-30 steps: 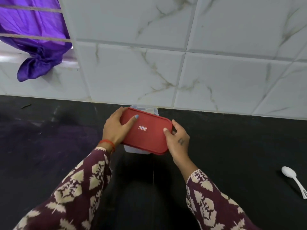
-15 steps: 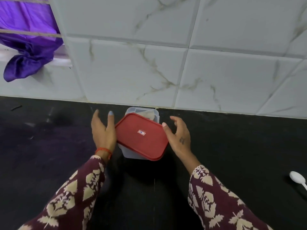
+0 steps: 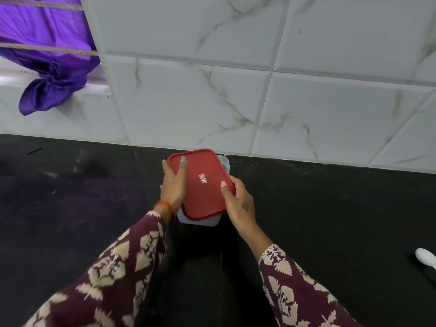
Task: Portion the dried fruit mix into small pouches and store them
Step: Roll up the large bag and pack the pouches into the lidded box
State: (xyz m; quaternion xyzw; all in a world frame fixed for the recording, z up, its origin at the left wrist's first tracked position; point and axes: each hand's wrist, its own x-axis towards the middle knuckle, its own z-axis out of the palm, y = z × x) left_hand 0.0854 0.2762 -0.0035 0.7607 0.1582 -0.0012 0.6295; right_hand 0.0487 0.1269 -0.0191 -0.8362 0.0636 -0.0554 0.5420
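- The container (image 3: 200, 220), a clear plastic box, sits on the black counter (image 3: 330, 220) close to the tiled wall (image 3: 212, 102), and my 2 hands are on it.
- Its red lid (image 3: 200, 185) lies on top, slightly askew: the box's far right corner and its near edge show past the lid's rim.
- My left hand (image 3: 173, 185) grasps the lid's left side, thumb laid flat on top near the far left corner, the other fingers wrapped down over the edge and out of sight.
- My right hand (image 3: 240, 204) grasps the lid's right near side, thumb pressing on top, the other fingers curled round the edge beneath.
- A small white and red label sits at the middle of the lid, between my 2 thumbs.
- I cannot tell what is inside the box; the lid covers it.
- A red thread bracelet (image 3: 165, 206) circles my left wrist, above the maroon sleeve with cream leaf print.
- A white plastic spoon (image 3: 425, 256) lies on the counter at the far right edge, well apart from the box.
- A purple cloth (image 3: 52, 74) hangs knotted at the upper left, by the wall.
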